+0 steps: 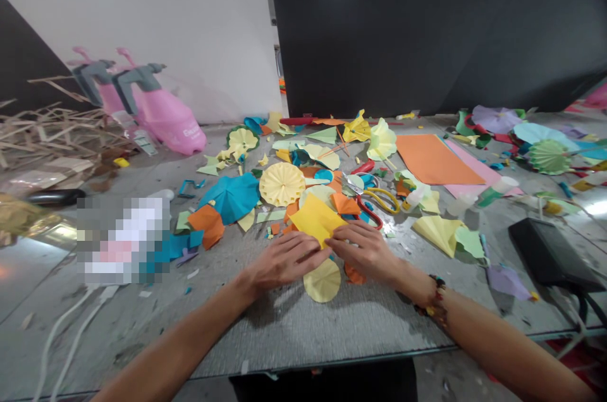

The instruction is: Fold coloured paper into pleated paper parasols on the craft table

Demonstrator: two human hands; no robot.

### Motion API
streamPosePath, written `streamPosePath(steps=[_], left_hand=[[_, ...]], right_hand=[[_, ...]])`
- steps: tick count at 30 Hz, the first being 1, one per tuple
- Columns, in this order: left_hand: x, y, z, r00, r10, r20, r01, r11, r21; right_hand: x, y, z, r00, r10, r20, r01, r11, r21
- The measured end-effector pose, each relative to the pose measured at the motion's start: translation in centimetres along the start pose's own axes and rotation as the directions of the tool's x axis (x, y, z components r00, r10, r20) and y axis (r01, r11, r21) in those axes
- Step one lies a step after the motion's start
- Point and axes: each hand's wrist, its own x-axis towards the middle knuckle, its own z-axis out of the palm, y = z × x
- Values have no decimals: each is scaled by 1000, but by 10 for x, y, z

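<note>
Both my hands rest on the grey table at its middle, fingertips meeting on a yellow paper sheet. My left hand presses the sheet's near edge with fingers pinched. My right hand pinches the same edge from the right; a beaded bracelet is on its wrist. A pale yellow pleated paper disc lies just below the hands, with an orange scrap beside it under the right hand.
Red-and-yellow scissors lie behind the sheet. Folded paper fans, a blue paper umbrella and scraps litter the table. Orange sheet back right, black box right, pink spray bottles back left, wooden sticks far left.
</note>
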Motion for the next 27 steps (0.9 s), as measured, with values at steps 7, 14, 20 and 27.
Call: streamPosePath(steps=[7, 14, 20, 27], left_hand=[[-1, 1, 0, 1000, -24, -7, 24, 1000, -8], [-3, -2, 0, 984, -167, -59, 159, 980, -117], [-4, -2, 0, 989, -140, -50, 132, 982, -136], [-5, -3, 3, 992, -108, -57, 103, 990, -97]], right_hand=[[-1, 0, 0, 1000, 9, -7, -10, 1000, -28], [2, -1, -2, 999, 27, -25, -28, 998, -50], [1, -1, -2, 999, 33, -23, -34, 998, -49], [-1, -1, -1, 999, 32, -15, -33, 997, -65]])
